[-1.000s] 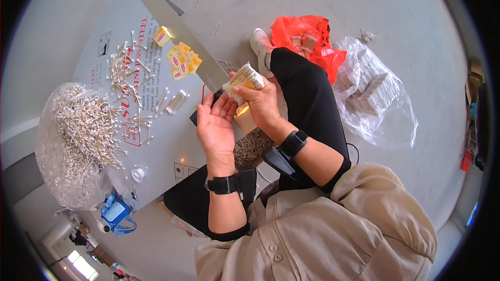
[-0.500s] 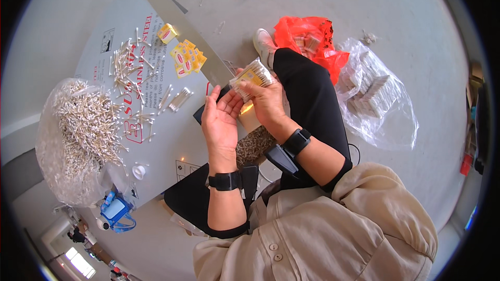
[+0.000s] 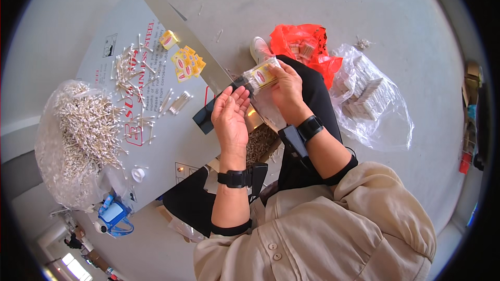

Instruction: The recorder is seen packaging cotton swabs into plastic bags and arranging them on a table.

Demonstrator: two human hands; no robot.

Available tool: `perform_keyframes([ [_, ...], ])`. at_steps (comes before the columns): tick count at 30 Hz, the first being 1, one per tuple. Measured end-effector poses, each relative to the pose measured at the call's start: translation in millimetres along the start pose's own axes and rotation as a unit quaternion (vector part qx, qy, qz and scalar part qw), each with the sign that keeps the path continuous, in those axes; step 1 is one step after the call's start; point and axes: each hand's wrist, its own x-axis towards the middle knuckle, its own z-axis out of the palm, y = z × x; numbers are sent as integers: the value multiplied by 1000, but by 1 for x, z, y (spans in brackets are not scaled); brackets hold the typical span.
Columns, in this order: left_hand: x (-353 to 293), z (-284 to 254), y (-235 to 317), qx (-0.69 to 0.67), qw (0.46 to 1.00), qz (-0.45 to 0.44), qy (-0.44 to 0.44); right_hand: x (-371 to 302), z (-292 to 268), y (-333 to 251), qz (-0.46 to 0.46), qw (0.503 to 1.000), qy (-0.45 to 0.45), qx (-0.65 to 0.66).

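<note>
A clear pack of cotton swabs with a yellow card [image 3: 263, 74] is pinched at its right end between the thumb and fingers of my right hand [image 3: 287, 91]. My left hand [image 3: 231, 120] is palm up with its fingers loosely stretched, just left of the pack and apart from it. Nothing lies in that palm. Below the hands, between my knees, a box full of cotton swabs [image 3: 259, 144] is partly covered by my arms. On the steel-sheet table are yellow cards [image 3: 187, 64], a small bundle of swabs [image 3: 180, 102] and scattered loose swabs [image 3: 125, 70].
A big clear bag of cotton swabs [image 3: 86, 132] lies at the table's left. Near the far edge stands a yellow packet [image 3: 168, 39]. A white lid-like piece [image 3: 138, 175] and a blue bag [image 3: 115, 215] sit lower. On the floor, right, are a red bag [image 3: 297, 39] and a clear bag of packs [image 3: 370, 96].
My right hand has moved right with the pack and turned it, so the yellow card faces up more. My left hand has come away from the pack and shifted slightly right.
</note>
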Motion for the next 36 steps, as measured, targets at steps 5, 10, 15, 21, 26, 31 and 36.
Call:
perform_keyframes([
  [5,-9,0,1,70,996,46,36,11,-5,-20,21,999,0,31],
  [10,-18,-2,24,427,842,318,-83,-7,8,-35,48,999,2,-6],
  [15,-39,6,50,539,734,384,-155,-40,7,-13,214,967,-105,-86],
  [21,-55,-22,50,542,695,442,-165,-59,15,17,316,917,-126,-211],
  [26,-66,-38,50,457,808,356,-108,-65,23,35,274,901,-147,-303],
  [31,-61,-53,49,334,927,148,-87,-69,22,50,215,903,-140,-344],
  [36,-56,-58,46,295,950,78,-68,-76,23,54,191,903,-115,-368],
])
